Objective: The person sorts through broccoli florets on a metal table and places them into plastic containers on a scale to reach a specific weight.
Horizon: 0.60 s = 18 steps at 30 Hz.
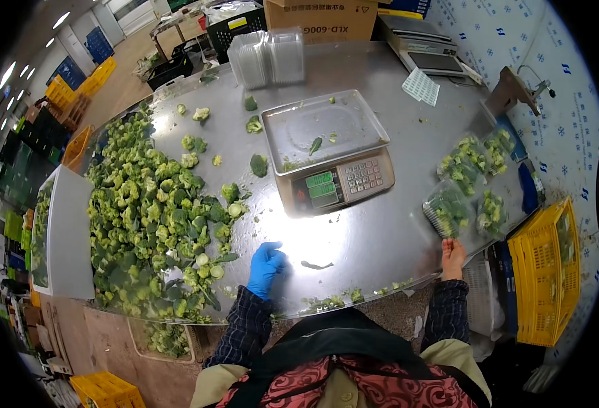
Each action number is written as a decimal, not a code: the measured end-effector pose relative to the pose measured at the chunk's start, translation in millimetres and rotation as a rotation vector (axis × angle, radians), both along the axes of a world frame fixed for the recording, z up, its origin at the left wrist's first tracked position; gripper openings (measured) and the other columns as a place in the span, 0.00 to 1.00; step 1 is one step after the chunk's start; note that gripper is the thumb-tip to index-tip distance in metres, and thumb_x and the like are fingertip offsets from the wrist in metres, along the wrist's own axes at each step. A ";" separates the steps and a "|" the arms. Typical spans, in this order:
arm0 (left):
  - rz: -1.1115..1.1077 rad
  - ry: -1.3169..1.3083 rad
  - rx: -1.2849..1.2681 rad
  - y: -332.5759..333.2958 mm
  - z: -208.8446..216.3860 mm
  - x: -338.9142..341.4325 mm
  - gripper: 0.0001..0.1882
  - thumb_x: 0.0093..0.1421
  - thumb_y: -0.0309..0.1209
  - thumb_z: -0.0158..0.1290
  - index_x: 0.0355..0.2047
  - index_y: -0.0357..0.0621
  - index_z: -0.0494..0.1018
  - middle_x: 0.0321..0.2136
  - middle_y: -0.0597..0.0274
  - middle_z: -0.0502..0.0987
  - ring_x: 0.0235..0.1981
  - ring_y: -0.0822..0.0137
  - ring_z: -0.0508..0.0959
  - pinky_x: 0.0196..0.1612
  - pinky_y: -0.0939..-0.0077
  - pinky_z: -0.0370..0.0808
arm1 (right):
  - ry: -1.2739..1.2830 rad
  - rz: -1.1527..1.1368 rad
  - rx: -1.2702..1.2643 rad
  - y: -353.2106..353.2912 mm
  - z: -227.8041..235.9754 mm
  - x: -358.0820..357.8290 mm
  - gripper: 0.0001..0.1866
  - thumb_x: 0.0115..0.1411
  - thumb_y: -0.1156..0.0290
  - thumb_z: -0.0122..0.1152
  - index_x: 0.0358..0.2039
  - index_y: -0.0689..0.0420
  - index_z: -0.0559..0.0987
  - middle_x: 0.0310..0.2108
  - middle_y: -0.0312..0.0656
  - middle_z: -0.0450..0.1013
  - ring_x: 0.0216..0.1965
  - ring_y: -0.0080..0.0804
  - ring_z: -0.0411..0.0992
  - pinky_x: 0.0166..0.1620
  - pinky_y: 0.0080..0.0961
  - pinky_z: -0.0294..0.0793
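My right hand (pixel 453 258), bare, has its fingers closed on the near edge of a clear plastic box of broccoli (pixel 447 209) at the table's right side. This box is tilted against other packed broccoli (pixel 491 212) beside it. My left hand (pixel 267 269), in a blue glove, hovers over or rests on the near middle of the metal table; I cannot tell which. Its fingers are loosely bent and apart, with nothing visible in them. To its left spreads a large heap of broccoli florets (pixel 150 211). Ahead stands a digital scale (pixel 326 149) with leaf scraps on its pan.
A stack of clear plastic boxes (pixel 267 60) stands at the table's far edge, before a cardboard box (pixel 323 20). A label sheet (pixel 421 87) lies near a second machine (pixel 428 51). Yellow crates (pixel 544 272) stand at the right; a white bin (pixel 68 234) adjoins the heap.
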<state>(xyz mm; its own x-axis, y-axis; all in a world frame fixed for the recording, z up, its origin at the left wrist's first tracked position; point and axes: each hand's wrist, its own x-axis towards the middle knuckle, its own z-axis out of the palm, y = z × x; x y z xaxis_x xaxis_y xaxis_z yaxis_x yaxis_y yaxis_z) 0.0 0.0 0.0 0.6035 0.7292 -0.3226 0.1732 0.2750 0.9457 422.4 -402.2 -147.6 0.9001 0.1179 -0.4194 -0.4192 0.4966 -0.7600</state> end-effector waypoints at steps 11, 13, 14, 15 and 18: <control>0.140 0.113 0.251 108.0 41.6 -13.2 0.13 0.57 0.26 0.52 0.43 0.38 0.71 0.27 0.68 0.71 0.27 0.76 0.70 0.31 0.81 0.69 | -0.833 0.167 -0.788 128.1 235.5 46.5 0.17 0.63 0.66 0.54 0.48 0.63 0.73 0.40 0.42 0.73 0.42 0.29 0.70 0.48 0.25 0.67; 0.153 0.143 0.354 133.3 48.0 -6.3 0.12 0.56 0.23 0.52 0.41 0.36 0.71 0.30 0.65 0.73 0.31 0.74 0.71 0.35 0.78 0.70 | -1.104 0.314 -0.717 205.1 265.7 70.4 0.17 0.61 0.67 0.57 0.48 0.62 0.73 0.41 0.39 0.72 0.42 0.26 0.69 0.47 0.21 0.67; 0.136 0.135 0.425 148.4 61.0 -6.5 0.12 0.56 0.23 0.53 0.41 0.36 0.70 0.31 0.64 0.73 0.33 0.73 0.71 0.37 0.75 0.71 | -1.173 0.375 -0.808 260.6 298.1 60.0 0.16 0.61 0.69 0.57 0.48 0.61 0.73 0.41 0.38 0.72 0.42 0.24 0.70 0.47 0.21 0.67; 0.100 0.196 0.470 161.6 89.0 3.0 0.12 0.56 0.23 0.53 0.42 0.37 0.71 0.32 0.63 0.73 0.35 0.73 0.72 0.39 0.75 0.71 | -1.307 0.428 -0.749 299.5 316.8 68.3 0.16 0.61 0.69 0.56 0.48 0.60 0.73 0.40 0.39 0.73 0.42 0.25 0.70 0.47 0.21 0.68; 0.089 0.270 0.688 227.6 138.2 -3.3 0.16 0.55 0.26 0.56 0.45 0.40 0.71 0.38 0.59 0.73 0.35 0.69 0.73 0.40 0.74 0.73 | -1.558 0.656 -0.771 435.3 372.9 59.1 0.19 0.57 0.68 0.56 0.49 0.59 0.72 0.39 0.47 0.75 0.41 0.36 0.74 0.45 0.27 0.71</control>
<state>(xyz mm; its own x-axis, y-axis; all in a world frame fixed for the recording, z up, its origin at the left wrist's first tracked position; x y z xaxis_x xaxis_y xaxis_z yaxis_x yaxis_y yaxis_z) -3.3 227.6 138.2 0.4972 0.8623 0.0957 0.4291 -0.3403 0.8367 481.4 33.0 225.3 0.3725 0.7723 0.5146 0.8340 -0.0353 -0.5507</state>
